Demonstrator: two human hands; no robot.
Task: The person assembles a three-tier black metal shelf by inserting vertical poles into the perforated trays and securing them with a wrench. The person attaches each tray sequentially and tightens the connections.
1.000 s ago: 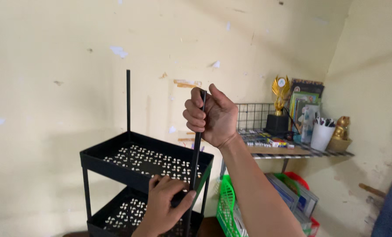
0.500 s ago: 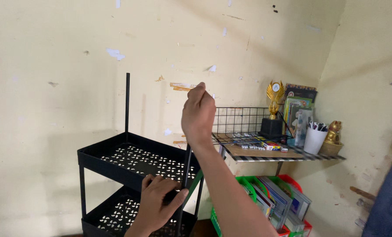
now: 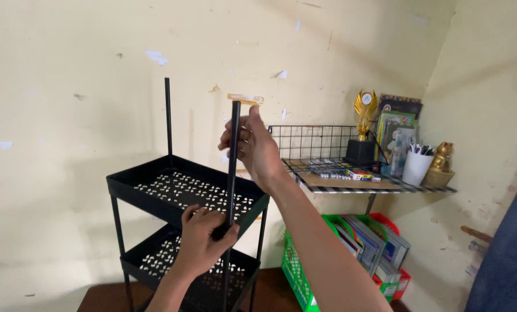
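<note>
The lower end of the black pole (image 3: 232,167) ran down past the frame's bottom edge, so I could not tell where it seated, and the cart's feet were cut off too. My left palm hid the stretch of pole it covered.

The pole was thin, straight, matte black and stood upright at the near corner of the black cart (image 3: 154,185), just in front of its upper tray. My left hand (image 3: 203,237) was clenched around it low down, at the level of that tray's edge. My right hand (image 3: 255,150) gripped it near the top, fingers curled round, thumb side toward me.

The cart had two perforated trays, one above the other, and a second pole (image 3: 167,121) rose upright at the far corner. My right forearm crossed the view and covered part of the green basket (image 3: 296,271) of books on the floor. Behind it a wire shelf (image 3: 339,185) on the wall bore a gold trophy (image 3: 364,110), a white cup (image 3: 416,167) of pens and a small gold figurine (image 3: 442,159).
</note>
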